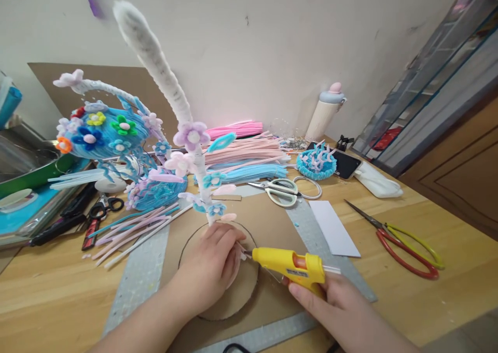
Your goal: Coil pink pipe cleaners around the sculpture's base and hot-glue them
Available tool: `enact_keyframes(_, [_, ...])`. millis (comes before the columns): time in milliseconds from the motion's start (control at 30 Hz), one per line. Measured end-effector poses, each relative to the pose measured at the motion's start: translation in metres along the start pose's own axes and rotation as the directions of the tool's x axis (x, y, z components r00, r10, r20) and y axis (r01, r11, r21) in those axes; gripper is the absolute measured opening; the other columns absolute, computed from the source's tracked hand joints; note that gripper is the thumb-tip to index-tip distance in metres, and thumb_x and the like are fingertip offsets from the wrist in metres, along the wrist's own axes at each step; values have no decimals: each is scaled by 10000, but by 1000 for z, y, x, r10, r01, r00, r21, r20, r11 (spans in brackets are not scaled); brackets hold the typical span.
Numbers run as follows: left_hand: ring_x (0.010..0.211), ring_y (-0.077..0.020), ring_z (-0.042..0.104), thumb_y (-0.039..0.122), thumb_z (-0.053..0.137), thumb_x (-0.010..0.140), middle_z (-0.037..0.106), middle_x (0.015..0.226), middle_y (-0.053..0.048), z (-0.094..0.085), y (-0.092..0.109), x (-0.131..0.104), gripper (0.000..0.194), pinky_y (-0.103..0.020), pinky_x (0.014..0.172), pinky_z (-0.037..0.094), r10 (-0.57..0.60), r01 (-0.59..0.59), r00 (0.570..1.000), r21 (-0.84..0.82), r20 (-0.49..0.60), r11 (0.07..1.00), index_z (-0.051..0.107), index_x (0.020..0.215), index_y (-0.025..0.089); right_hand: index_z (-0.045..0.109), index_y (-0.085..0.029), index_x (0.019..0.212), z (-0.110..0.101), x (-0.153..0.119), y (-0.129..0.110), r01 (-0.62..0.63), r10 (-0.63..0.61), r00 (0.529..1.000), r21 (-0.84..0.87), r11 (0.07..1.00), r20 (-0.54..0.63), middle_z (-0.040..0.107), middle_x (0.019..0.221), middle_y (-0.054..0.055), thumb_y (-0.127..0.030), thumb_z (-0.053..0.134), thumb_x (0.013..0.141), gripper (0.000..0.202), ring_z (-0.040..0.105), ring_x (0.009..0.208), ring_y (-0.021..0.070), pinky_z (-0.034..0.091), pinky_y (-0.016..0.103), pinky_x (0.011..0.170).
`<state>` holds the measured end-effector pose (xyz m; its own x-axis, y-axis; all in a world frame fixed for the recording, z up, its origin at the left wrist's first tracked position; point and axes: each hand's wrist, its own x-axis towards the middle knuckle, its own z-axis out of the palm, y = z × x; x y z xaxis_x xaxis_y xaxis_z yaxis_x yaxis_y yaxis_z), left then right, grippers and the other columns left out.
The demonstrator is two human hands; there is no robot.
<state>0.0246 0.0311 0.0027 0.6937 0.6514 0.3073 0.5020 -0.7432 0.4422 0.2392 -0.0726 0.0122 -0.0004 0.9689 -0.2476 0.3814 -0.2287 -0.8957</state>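
Yellow plastic shapes the hot glue gun (290, 263) clamped in the right hand (324, 298), its nozzle close by the left hand's fingers. The left hand (212, 262) is closed around the base of a white fuzzy stem (198, 168) with pipe-cleaner flowers, above a round cardboard disc (233, 301). Green-handled scissors (283, 192) lie beyond, near bundled pipe cleaners (245, 158).
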Motion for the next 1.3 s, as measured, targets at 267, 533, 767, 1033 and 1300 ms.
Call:
enact_keyframes(267, [979, -207, 552, 127, 437, 892, 636, 994, -48, 0, 0, 1, 228, -386, 910, 444, 2, -2, 1000, 4, 18, 1000, 576, 1050, 214, 584, -243, 1268, 4, 8, 0, 88, -88, 995, -11, 996, 50, 675, 1168, 70, -399, 501, 919, 392, 614, 1078, 238, 481, 365, 940])
enact_keyframes(533, [982, -212, 525, 139, 418, 913, 626, 987, -50, 1, -3, -1, 225, -396, 917, 428, 11, -11, 999, 15, 50, 1000, 602, 1021, 213, 591, -248, 1264, 1, 11, -1, 97, -89, 994, -138, 986, 66, 675, 1169, 71, -424, 471, 925, 400, 616, 1068, 251, 479, 352, 928])
enact_keyframes(767, [986, -201, 527, 140, 418, 913, 622, 988, -38, 1, -2, -1, 223, -375, 928, 415, 7, -7, 999, 10, 51, 1000, 598, 1016, 223, 615, -256, 1229, 0, 4, 4, 35, -31, 999, -170, 985, 29, 691, 1138, 67, -461, 474, 915, 401, 628, 1044, 254, 495, 334, 905])
enact_keyframes(1033, [979, -206, 519, 141, 408, 920, 616, 985, -49, 1, -3, -1, 233, -382, 925, 413, 10, -11, 999, 9, 53, 1000, 606, 1021, 212, 628, -238, 1209, 0, 2, 8, 27, -24, 999, -152, 988, 23, 687, 1153, 80, -479, 474, 906, 417, 620, 1070, 276, 493, 355, 930])
enact_keyframes(1300, [995, -205, 514, 111, 426, 899, 614, 994, -48, 2, -3, -1, 233, -377, 928, 416, 12, -12, 999, -5, 53, 1000, 598, 1021, 208, 617, -222, 1217, 2, -1, 11, 18, -16, 1000, -166, 986, 15, 671, 1169, 109, -508, 454, 903, 454, 599, 1102, 286, 470, 402, 970])
